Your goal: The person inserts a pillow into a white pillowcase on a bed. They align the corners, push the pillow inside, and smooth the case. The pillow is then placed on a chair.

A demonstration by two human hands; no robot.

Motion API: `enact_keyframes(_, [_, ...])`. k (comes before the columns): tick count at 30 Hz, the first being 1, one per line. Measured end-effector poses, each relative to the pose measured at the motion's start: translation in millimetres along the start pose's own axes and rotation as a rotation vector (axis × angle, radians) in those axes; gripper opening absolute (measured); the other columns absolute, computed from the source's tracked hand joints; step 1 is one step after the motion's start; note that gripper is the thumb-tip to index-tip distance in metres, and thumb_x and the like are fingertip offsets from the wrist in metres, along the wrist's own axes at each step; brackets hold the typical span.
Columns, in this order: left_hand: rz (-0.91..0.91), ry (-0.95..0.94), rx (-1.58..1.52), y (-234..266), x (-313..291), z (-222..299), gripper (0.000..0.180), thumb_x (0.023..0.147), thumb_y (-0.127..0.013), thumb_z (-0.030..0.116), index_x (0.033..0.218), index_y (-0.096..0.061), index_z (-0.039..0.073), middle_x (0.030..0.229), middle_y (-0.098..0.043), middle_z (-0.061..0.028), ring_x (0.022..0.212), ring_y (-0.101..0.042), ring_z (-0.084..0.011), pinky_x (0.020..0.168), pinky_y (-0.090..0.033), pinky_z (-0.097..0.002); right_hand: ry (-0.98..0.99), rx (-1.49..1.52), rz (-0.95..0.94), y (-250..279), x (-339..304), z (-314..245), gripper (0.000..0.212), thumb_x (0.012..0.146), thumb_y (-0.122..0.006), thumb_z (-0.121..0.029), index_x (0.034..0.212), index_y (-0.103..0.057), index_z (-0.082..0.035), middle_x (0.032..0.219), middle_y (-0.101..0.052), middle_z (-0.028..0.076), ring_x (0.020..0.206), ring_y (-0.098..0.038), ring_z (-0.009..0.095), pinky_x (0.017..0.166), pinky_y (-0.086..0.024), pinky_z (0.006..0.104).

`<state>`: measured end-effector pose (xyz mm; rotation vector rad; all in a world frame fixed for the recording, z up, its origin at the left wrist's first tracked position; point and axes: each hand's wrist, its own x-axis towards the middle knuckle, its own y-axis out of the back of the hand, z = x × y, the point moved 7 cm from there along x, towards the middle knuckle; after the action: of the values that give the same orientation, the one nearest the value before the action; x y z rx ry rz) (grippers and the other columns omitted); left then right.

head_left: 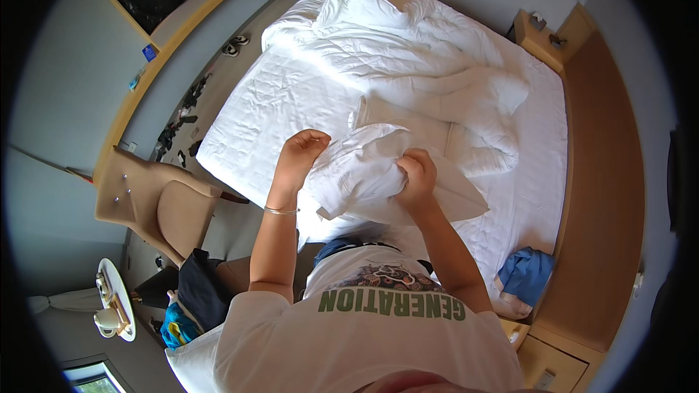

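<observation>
A thin white pillowcase (pixel 357 171), bunched and creased, is held up in front of my body over the near side of the bed. My left hand (pixel 300 159) is closed in a pinch at its left edge, a bracelet on that wrist. Gripping the right part of the cloth, my right hand (pixel 417 177) has its fingers curled in and partly hidden by the folds. A loose corner of the fabric spreads out to the right below that hand. Just beyond lies a rumpled white duvet (pixel 437 51) on the bed's white sheet (pixel 258 105).
A tan chair (pixel 186 215) stands left of the bed, with shoes (pixel 235 45) on the floor farther off. Blue cloth (pixel 526 276) lies at the bed's right near corner, by the brown headboard (pixel 601 196). At lower left is a round white table (pixel 125 306) with a cup.
</observation>
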<state>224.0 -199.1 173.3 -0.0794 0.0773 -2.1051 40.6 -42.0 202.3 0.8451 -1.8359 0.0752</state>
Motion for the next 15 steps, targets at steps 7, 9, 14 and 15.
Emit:
enact_keyframes(7, [-0.296, -0.166, -0.109, -38, -25, 1, 0.038, 0.08, -0.072, 0.006, 0.116, -0.062, 0.001, 0.114, -0.06, -0.0083, 0.107, -0.057, -0.0176, 0.094, -0.044, -0.0301, 0.453, -0.181, -0.05, 6, 14, -39, 0.035, 0.067, -0.068, -0.01, 0.102, -0.067, -0.013, 0.111, -0.059, 0.004, 0.086, -0.054, 0.022, 0.074, -0.046, 0.0372])
enact_keyframes(9, [-0.259, -0.266, 0.001, -41, -28, 9, 0.038, 0.077, -0.074, 0.008, 0.114, -0.064, 0.002, 0.114, -0.061, -0.0085, 0.106, -0.058, -0.0195, 0.093, -0.045, -0.03, 0.425, -0.166, -0.122, 2, 19, -39, 0.033, 0.068, -0.068, -0.011, 0.101, -0.068, -0.013, 0.113, -0.059, 0.002, 0.088, -0.054, 0.021, 0.076, -0.046, 0.0364])
enact_keyframes(14, [-0.051, -0.374, 0.438, -37, -30, 23, 0.036, 0.072, -0.074, 0.017, 0.104, -0.067, 0.003, 0.1, -0.068, -0.0132, 0.089, -0.067, -0.0273, 0.078, -0.051, -0.032, 0.545, -0.267, -0.236, -8, 10, -52, 0.028, 0.075, -0.068, -0.012, 0.103, -0.067, -0.013, 0.112, -0.06, 0.0, 0.097, -0.055, 0.016, 0.081, -0.048, 0.0335])
enact_keyframes(15, [0.007, -0.405, 0.614, -37, -34, 26, 0.036, 0.071, -0.073, 0.019, 0.103, -0.068, 0.003, 0.096, -0.068, -0.0143, 0.085, -0.068, -0.0293, 0.074, -0.052, -0.0329, 0.567, -0.263, -0.26, -10, 8, -54, 0.028, 0.075, -0.068, -0.013, 0.103, -0.068, -0.013, 0.112, -0.06, -0.001, 0.097, -0.055, 0.016, 0.081, -0.048, 0.0336])
